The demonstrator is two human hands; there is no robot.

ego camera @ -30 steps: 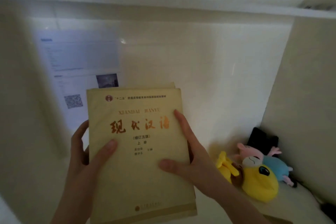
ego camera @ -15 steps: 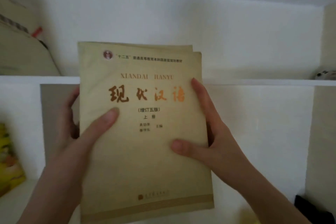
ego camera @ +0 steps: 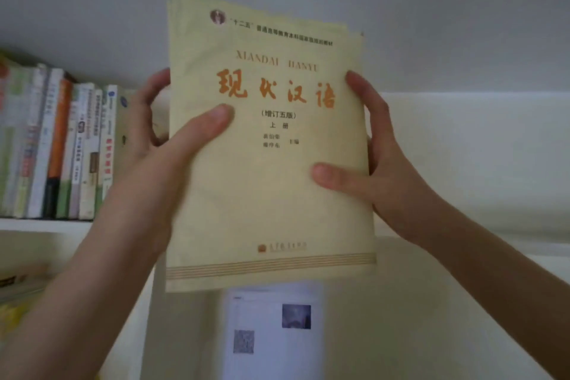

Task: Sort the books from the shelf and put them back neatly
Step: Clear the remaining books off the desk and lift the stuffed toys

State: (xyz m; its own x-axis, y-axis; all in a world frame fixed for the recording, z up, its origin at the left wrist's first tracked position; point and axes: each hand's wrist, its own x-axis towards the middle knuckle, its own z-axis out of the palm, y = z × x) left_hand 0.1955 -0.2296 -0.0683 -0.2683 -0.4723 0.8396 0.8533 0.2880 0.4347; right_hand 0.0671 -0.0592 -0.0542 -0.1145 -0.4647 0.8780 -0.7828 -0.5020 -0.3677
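- Yellow paperback (ego camera: 271, 163), a second edge showing behind it: held upright in the air, level with the shelf (ego camera: 46, 224), not on it.
- Left hand (ego camera: 160, 145), right hand (ego camera: 379, 170): thumbs on the cover, fingers wrapped round its edges, clamping it.
- Shelved row (ego camera: 55, 148): upright at left; I judge sorting partly done, this one still to slot in.

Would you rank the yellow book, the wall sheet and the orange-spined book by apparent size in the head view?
1. yellow book, though it is nearest the camera
2. wall sheet
3. orange-spined book
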